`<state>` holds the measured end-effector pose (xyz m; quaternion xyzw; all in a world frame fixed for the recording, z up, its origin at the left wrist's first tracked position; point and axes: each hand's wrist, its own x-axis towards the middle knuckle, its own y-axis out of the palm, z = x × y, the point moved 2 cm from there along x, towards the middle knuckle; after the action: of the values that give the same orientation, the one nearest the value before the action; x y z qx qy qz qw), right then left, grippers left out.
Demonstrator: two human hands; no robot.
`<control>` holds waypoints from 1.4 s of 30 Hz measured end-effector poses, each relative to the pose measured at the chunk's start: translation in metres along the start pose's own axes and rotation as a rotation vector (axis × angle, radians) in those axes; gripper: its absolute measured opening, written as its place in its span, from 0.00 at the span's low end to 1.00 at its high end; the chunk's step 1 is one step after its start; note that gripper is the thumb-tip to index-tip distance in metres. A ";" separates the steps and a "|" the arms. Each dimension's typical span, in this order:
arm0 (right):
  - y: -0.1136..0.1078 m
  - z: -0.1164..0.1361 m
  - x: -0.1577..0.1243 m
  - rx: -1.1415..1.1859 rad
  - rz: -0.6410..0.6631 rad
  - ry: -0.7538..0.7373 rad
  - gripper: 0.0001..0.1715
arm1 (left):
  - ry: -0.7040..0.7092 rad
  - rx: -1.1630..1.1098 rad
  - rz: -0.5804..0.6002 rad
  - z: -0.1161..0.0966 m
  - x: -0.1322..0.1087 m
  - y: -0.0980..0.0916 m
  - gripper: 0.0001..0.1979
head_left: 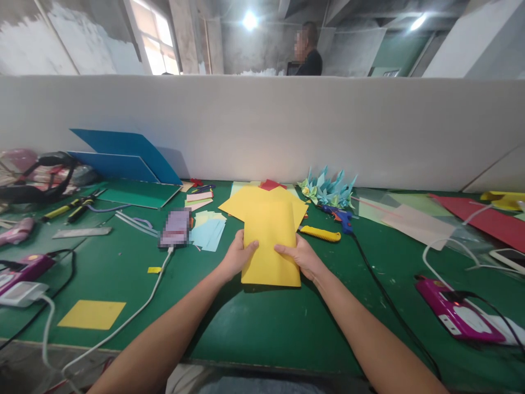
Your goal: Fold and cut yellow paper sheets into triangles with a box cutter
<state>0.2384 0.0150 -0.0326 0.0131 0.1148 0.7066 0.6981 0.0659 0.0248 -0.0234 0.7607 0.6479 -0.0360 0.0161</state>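
Head view: left hand [239, 254] and right hand [306, 257] closed on yellow paper [270, 265].

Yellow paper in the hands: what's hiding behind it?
More yellow paper sticks out on both sides, with red paper beyond. Whatever lies directly behind the held paper is covered, so I can't tell.
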 end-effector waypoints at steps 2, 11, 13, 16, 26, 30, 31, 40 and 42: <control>-0.001 -0.003 0.003 -0.038 -0.027 -0.030 0.47 | 0.030 0.033 -0.023 -0.002 0.001 -0.003 0.29; 0.011 0.003 -0.005 -1.135 -0.048 -0.743 0.20 | 0.154 0.829 0.000 -0.004 0.002 -0.009 0.12; 0.019 0.003 -0.010 -1.238 0.075 -0.743 0.16 | 0.163 0.871 -0.001 -0.002 0.003 -0.009 0.12; 0.027 0.003 -0.013 -1.359 0.199 -0.711 0.16 | 0.174 0.916 0.001 -0.001 0.003 -0.009 0.12; 0.028 0.005 -0.013 -1.469 0.264 -0.655 0.18 | 0.166 0.916 0.001 -0.004 0.004 -0.014 0.13; 0.029 0.005 -0.013 -1.497 0.273 -0.650 0.18 | 0.150 0.877 0.006 -0.009 0.005 -0.019 0.13; 0.029 0.005 -0.013 -1.504 0.274 -0.649 0.18 | 0.145 0.867 0.006 -0.010 0.005 -0.020 0.12; 0.029 0.006 -0.013 -1.539 0.286 -0.641 0.19 | 0.126 0.812 0.000 -0.018 0.005 -0.029 0.08; 0.029 0.006 -0.013 -1.545 0.288 -0.636 0.19 | 0.128 0.820 -0.002 -0.017 0.004 -0.029 0.09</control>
<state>0.2114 0.0027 -0.0191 -0.2550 -0.6049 0.6311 0.4131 0.0387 0.0349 -0.0061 0.7042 0.5804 -0.2437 -0.3285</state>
